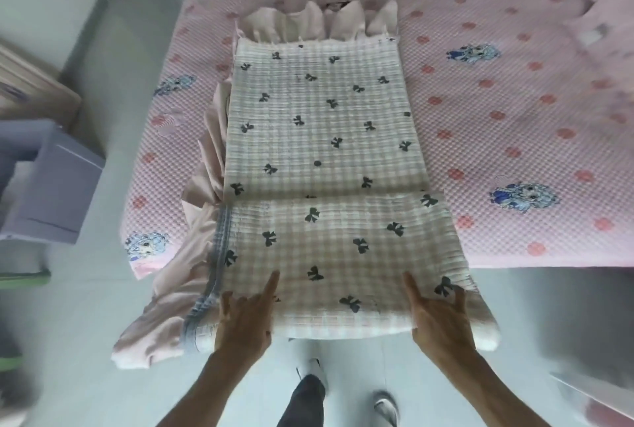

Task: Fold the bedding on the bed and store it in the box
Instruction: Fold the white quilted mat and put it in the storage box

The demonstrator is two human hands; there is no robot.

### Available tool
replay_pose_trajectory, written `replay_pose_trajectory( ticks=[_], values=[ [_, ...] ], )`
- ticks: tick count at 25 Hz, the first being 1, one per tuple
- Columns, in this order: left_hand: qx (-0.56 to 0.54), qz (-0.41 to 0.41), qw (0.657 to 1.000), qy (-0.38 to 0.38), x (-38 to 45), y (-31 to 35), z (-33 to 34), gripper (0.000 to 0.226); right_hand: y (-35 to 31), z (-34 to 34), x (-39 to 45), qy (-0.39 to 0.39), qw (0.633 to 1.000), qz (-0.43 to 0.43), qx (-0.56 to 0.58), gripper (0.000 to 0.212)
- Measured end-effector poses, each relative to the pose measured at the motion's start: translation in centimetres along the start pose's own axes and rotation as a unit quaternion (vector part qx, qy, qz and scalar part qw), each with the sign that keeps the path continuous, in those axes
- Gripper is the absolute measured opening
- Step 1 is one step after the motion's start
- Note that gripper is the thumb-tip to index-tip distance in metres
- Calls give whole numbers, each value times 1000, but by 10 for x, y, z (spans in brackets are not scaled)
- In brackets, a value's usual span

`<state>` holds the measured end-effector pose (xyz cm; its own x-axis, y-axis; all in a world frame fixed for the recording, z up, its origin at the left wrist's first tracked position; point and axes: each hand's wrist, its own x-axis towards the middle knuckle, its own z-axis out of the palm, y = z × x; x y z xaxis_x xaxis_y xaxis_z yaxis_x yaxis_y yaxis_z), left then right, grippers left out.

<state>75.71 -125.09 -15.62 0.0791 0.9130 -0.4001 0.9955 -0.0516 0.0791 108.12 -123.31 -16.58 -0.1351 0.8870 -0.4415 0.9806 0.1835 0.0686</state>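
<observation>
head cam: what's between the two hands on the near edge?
Only the checked bow-print quilt itself: a bare stretch of its near fold runs between the left hand and right hand, with nothing lying on it. The head view shows this.

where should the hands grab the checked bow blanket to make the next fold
Probably at the near edge of the checked blanket, one corner per hand, coming from the foot of the bed. That end hangs off the mattress, so fingers can get beneath it. The left hand and right hand are already there, thumbs on top.
</observation>
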Motion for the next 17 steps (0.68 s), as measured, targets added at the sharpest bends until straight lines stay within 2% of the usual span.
replay_pose_trajectory(
  ticks=[1, 3, 5, 7, 12, 15, 17],
  values=[
    [14, -12, 998, -52, -24, 11, -13, 111, 2, -7, -26, -41, 999, -5, -1, 98],
    [25, -46, 994, -93, -48, 23, -43, 88, 8, -35, -50, -63, 998, -7, 12, 90],
    [43, -38, 995, -79, -44, 25, -77, 58, 15, -70, -49, -65, 997, -15, 24, 79],
    [56, -26, 996, -57, -17, 18, -114, 36, 24, -111, -24, -28, 999, -24, 25, 69],
    [18, -49, 991, -126, 118, -17, -207, 43, 34, -210, 104, 9, 999, -35, 26, 55],
    [-56, -52, 988, -131, 212, -38, -230, 13, 39, -244, 200, -18, 1000, -14, 12, 47],
    [-79, -56, 982, -159, 280, -52, -232, 11, 39, -254, 269, -55, 998, 4, 16, 46]
  ],
)
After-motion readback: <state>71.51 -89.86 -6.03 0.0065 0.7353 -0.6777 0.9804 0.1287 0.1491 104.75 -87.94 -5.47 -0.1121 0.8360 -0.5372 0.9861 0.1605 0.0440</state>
